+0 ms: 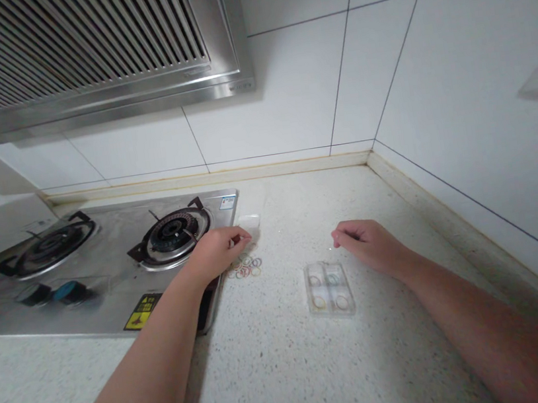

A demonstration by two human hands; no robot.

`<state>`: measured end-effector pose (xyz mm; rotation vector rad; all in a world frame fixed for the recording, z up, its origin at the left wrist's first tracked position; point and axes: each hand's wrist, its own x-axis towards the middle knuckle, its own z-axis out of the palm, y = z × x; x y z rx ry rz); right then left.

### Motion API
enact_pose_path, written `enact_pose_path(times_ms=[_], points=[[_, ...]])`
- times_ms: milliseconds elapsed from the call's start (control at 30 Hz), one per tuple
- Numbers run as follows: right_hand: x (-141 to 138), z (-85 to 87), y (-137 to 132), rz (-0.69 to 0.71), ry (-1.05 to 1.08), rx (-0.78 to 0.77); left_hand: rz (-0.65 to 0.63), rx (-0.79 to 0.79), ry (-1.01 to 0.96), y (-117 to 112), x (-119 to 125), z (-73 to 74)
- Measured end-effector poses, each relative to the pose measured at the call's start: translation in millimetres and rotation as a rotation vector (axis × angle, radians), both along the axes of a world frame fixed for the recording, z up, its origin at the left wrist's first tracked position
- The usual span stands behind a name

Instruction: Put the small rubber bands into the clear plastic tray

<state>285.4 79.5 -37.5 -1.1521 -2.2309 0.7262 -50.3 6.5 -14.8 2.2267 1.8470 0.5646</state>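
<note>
My left hand [225,246] is closed in a pinch just above a loose pile of thin coloured rings [247,268] on the counter. Whatever its fingertips hold, if anything, is too small to make out. My right hand [367,241] hovers over the counter with thumb and fingers pressed together, and I cannot make out what is in them. Between the hands, nearer to my right, lies a clear plastic box [333,312] divided into several compartments. Thin rings [342,301] show inside its compartments. Beyond my left fingertips is a small clear plastic piece [250,221], partly hidden.
A steel gas stove [110,284] with two burners takes up the left of the speckled counter [273,374]. Overhead on the left hangs a range hood [135,100]. White tiled walls [305,103] bound the counter at the back and right.
</note>
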Motion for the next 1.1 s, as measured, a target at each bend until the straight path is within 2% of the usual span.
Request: enact_pose_path(times_ms=[167, 267, 433, 767, 1100], points=[[-1, -2.4, -2, 0.041, -0.064, 0.055, 0.022, -0.03, -0.007, 4, -7, -4.3], [0, -3.0, -1, 0.058, -0.09, 0.087, 0.026, -0.068, 0.001, 2, -11, -1.8], [2, -0.1, 0, 0.018, -0.088, 0.102, 0.045, -0.037, 0.015, -1, -9, 3.2], [1, -2.6, 1, 0.009, -0.099, 0.111, -0.019, -0.128, 0.2, -9, -3, 19.4], [0, -2.2, 0, 0.036, -0.086, 0.099, -0.046, -0.206, 0.195, -10, -5, 18.5]])
